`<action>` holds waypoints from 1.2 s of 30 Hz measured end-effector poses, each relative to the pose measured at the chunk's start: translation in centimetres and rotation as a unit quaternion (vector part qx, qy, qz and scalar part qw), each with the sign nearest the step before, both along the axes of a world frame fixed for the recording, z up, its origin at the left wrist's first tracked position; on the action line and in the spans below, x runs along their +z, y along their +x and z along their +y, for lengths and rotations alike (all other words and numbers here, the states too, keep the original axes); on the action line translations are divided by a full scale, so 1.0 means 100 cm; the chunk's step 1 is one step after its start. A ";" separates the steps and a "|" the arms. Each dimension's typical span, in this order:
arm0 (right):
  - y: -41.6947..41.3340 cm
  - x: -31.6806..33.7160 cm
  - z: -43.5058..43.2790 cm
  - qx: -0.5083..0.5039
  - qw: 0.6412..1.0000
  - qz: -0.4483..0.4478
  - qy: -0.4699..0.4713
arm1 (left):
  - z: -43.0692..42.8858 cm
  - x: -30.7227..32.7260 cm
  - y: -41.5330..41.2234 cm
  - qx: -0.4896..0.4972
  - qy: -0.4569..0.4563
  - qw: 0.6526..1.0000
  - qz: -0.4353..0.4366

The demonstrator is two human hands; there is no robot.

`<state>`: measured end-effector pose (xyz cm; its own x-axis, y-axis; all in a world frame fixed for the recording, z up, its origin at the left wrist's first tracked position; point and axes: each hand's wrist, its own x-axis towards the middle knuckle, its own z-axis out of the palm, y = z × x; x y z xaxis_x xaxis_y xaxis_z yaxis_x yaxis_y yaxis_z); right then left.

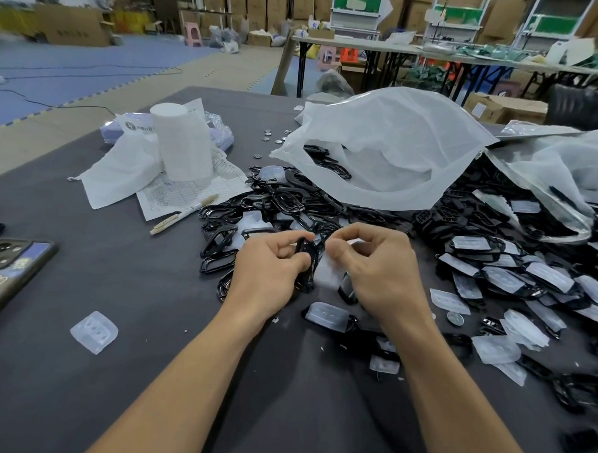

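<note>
My left hand (pixel 268 266) grips a black plastic shell (pixel 306 257), held upright above the grey table (pixel 113 372). My right hand (pixel 374 264) pinches a translucent white rubber pad (pixel 328 272) right against that shell, with its fingers curled over the top. A heap of black frames (pixel 285 198) lies just behind both hands. To the right spreads a pile of shells fitted with white pads (pixel 515 273). One loose pad (pixel 94 331) lies alone on the table at the left.
A big white plastic bag (pixel 390 151) gapes open behind the heap. A white roll (pixel 184 142), papers and a pen (pixel 183 214) sit at the back left. A phone (pixel 8 268) lies at the left edge. A coin cell (pixel 455 318) rests at the right.
</note>
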<state>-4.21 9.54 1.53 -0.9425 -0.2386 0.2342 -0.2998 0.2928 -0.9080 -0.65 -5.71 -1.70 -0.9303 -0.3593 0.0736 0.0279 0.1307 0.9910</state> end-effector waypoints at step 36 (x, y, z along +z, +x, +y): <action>0.003 0.002 -0.006 0.067 0.932 -0.264 -0.241 | 0.004 0.005 0.006 -0.022 0.069 0.997 0.001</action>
<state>-3.91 8.99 1.72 -0.9263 -0.3487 -0.1428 0.2208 -0.1955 -0.9555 -0.03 -5.33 -1.22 -0.9455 -0.3246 0.0276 0.0318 -0.0078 0.9995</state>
